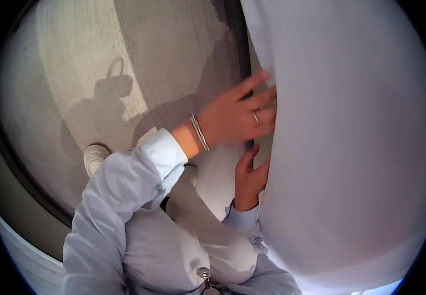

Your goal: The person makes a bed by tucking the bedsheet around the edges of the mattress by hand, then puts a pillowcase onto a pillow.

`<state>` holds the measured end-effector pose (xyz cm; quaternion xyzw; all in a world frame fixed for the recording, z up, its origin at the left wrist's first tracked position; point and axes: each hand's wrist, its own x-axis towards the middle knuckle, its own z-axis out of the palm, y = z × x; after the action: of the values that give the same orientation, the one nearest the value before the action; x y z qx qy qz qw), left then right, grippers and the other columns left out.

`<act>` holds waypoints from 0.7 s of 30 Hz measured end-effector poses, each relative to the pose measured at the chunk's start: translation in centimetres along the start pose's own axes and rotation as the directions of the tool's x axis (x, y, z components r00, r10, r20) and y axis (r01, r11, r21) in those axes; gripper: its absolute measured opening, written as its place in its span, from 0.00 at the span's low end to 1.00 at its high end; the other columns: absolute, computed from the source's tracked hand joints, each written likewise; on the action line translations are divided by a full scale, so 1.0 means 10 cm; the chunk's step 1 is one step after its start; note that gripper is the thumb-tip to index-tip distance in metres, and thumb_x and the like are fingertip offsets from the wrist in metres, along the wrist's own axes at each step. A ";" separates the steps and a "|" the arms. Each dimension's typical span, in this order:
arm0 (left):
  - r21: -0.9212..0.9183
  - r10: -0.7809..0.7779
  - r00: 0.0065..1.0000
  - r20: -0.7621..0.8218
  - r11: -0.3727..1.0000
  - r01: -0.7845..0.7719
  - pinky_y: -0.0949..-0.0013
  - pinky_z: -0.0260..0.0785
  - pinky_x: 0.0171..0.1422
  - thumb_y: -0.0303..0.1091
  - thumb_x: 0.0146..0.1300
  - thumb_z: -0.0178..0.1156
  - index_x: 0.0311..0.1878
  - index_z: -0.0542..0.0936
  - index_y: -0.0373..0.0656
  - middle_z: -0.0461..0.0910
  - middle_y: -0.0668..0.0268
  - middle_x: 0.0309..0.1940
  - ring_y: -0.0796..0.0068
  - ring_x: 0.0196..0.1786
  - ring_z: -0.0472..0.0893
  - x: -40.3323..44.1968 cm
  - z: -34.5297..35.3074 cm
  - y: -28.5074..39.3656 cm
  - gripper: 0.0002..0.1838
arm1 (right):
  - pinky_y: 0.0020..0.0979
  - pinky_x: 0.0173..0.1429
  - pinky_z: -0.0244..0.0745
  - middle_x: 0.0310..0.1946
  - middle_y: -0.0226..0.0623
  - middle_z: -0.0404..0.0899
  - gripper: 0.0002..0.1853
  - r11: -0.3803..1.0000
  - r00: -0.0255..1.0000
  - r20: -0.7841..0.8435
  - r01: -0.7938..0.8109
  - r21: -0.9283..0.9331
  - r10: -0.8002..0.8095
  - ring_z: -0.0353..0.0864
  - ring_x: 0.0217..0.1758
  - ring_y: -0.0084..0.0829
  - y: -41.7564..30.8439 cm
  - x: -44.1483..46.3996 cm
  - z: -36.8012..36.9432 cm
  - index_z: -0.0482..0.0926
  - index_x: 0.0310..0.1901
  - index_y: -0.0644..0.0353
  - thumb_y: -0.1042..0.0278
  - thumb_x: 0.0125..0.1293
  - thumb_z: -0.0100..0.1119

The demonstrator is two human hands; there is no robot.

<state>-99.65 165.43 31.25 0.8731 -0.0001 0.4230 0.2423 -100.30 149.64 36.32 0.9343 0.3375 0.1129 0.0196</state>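
A wide white sheet [350, 147] fills the right side of the head view, its edge running down beside both hands. My left hand [237, 115], with a silver bracelet [199, 132] at the wrist and a ring on one finger, reaches across to that edge. Its fingers are spread, and some tips pass out of sight behind the sheet. Below it, my right hand [250, 183] has its thumb raised and apart. The other fingers of this hand go behind the sheet's edge and are mostly hidden; I see nothing gripped in either hand.
Carpeted floor [173, 49] in light and dark bands lies to the left, with shadows across it. A white shoe [95, 158] stands there. My knees in pale trousers [168, 241] are close to the sheet. A dark curved border [26, 179] edges the floor.
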 end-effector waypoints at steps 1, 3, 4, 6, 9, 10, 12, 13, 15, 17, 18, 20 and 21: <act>-0.042 -0.060 0.998 -0.007 0.997 0.059 0.51 0.45 0.75 0.34 0.46 0.56 0.31 0.78 0.55 0.75 0.77 0.41 0.73 0.59 0.69 0.03 -0.01 0.06 0.07 | 0.39 0.61 0.63 0.55 0.62 0.67 0.28 0.998 0.997 0.042 -0.069 0.016 0.068 0.68 0.59 0.52 -0.02 -0.02 -0.02 0.63 0.58 0.76 0.69 0.59 0.57; -0.091 -0.032 0.999 0.026 0.995 0.035 0.52 0.45 0.75 0.34 0.45 0.56 0.30 0.79 0.55 0.76 0.79 0.39 0.75 0.59 0.69 0.00 -0.05 0.09 0.06 | 0.40 0.63 0.60 0.57 0.61 0.65 0.30 0.998 0.998 0.044 -0.035 -0.045 0.037 0.66 0.61 0.51 -0.07 -0.10 -0.10 0.61 0.59 0.76 0.68 0.60 0.57; -0.146 0.020 0.998 0.061 0.989 -0.011 0.53 0.44 0.76 0.34 0.45 0.57 0.28 0.80 0.55 0.77 0.81 0.38 0.77 0.58 0.70 -0.05 -0.07 0.11 0.06 | 0.40 0.65 0.58 0.59 0.61 0.63 0.32 0.994 0.999 0.033 -0.024 -0.103 0.027 0.64 0.63 0.51 -0.08 -0.15 -0.08 0.58 0.61 0.76 0.66 0.60 0.57; -0.148 0.038 0.990 0.135 0.989 -0.018 0.54 0.44 0.76 0.33 0.44 0.57 0.26 0.80 0.55 0.77 0.82 0.35 0.79 0.56 0.71 0.04 -0.15 0.11 0.05 | 0.40 0.66 0.55 0.61 0.60 0.61 0.34 0.997 1.000 0.020 -0.002 -0.079 0.003 0.61 0.64 0.51 -0.15 0.02 -0.10 0.56 0.62 0.76 0.65 0.60 0.57; -0.216 -0.004 0.972 0.236 0.975 0.056 0.52 0.46 0.74 0.34 0.41 0.56 0.21 0.79 0.53 0.76 0.81 0.28 0.81 0.50 0.72 0.02 -0.11 0.24 0.03 | 0.40 0.68 0.51 0.62 0.60 0.59 0.36 0.992 0.984 0.148 -0.108 0.066 0.097 0.58 0.66 0.51 -0.22 0.09 -0.12 0.54 0.63 0.76 0.63 0.59 0.58; -0.233 -0.067 0.971 0.230 0.965 0.121 0.50 0.48 0.73 0.34 0.38 0.56 0.17 0.77 0.51 0.74 0.79 0.23 0.81 0.46 0.73 0.16 -0.15 0.12 0.02 | 0.40 0.69 0.50 0.62 0.60 0.59 0.37 0.960 0.955 0.251 -0.209 0.188 0.159 0.57 0.67 0.51 -0.32 0.33 -0.15 0.53 0.63 0.76 0.62 0.59 0.58; -0.233 -0.028 0.975 0.222 0.969 0.081 0.50 0.48 0.73 0.34 0.38 0.56 0.18 0.78 0.50 0.75 0.79 0.25 0.80 0.47 0.73 0.19 -0.16 0.10 0.02 | 0.40 0.69 0.51 0.62 0.60 0.59 0.37 0.977 0.958 0.246 -0.178 0.120 0.145 0.58 0.67 0.51 -0.23 0.34 -0.18 0.54 0.63 0.75 0.63 0.59 0.59; -0.222 0.004 0.977 0.212 0.974 0.044 0.49 0.47 0.73 0.34 0.37 0.56 0.19 0.78 0.49 0.76 0.79 0.27 0.80 0.49 0.73 0.21 -0.18 0.10 0.03 | 0.40 0.68 0.51 0.61 0.60 0.60 0.37 0.989 0.962 0.244 -0.137 0.057 0.119 0.58 0.66 0.51 -0.19 0.33 -0.21 0.54 0.63 0.74 0.63 0.58 0.59; -0.179 0.010 0.987 0.162 0.984 0.020 0.49 0.46 0.73 0.33 0.37 0.58 0.23 0.80 0.48 0.77 0.76 0.32 0.76 0.51 0.72 0.20 -0.13 0.11 0.06 | 0.40 0.68 0.51 0.61 0.60 0.60 0.37 0.988 0.973 0.208 -0.124 0.095 0.102 0.58 0.66 0.51 -0.13 0.30 -0.19 0.55 0.63 0.73 0.63 0.58 0.60; -0.136 0.014 0.994 0.106 0.991 0.001 0.48 0.46 0.73 0.32 0.37 0.59 0.27 0.81 0.47 0.78 0.72 0.36 0.73 0.53 0.72 0.06 -0.08 0.16 0.09 | 0.41 0.68 0.51 0.61 0.60 0.60 0.36 0.986 0.982 0.171 -0.105 0.128 0.083 0.58 0.66 0.51 -0.13 0.23 -0.05 0.55 0.63 0.71 0.63 0.57 0.60; -0.256 -0.142 0.984 0.110 0.952 0.166 0.48 0.46 0.73 0.30 0.38 0.59 0.34 0.81 0.45 0.76 0.68 0.42 0.67 0.54 0.72 -0.10 -0.07 0.25 0.14 | 0.42 0.68 0.50 0.61 0.60 0.60 0.36 0.961 0.979 0.190 -0.115 0.251 0.067 0.58 0.66 0.51 -0.14 0.12 0.06 0.56 0.63 0.70 0.64 0.57 0.59; -0.375 -0.276 0.950 0.148 0.873 0.312 0.49 0.47 0.73 0.28 0.39 0.59 0.40 0.80 0.43 0.74 0.63 0.49 0.61 0.56 0.71 -0.32 -0.03 0.41 0.19 | 0.43 0.68 0.50 0.61 0.59 0.60 0.35 0.917 0.977 0.204 -0.141 0.373 0.067 0.58 0.66 0.52 -0.13 -0.12 0.19 0.56 0.63 0.69 0.64 0.57 0.59; -0.436 -0.420 0.900 0.116 0.793 0.426 0.52 0.49 0.72 0.25 0.42 0.56 0.46 0.77 0.41 0.73 0.60 0.49 0.59 0.56 0.70 -0.35 -0.03 0.44 0.21 | 0.44 0.68 0.49 0.61 0.59 0.60 0.35 0.935 0.985 0.169 -0.083 0.344 0.026 0.58 0.66 0.53 -0.15 -0.22 0.20 0.56 0.64 0.69 0.66 0.57 0.58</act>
<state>-103.03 160.91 30.64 0.7733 0.0951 0.3405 0.5263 -102.39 149.47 33.81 0.9379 0.3234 -0.0244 -0.1228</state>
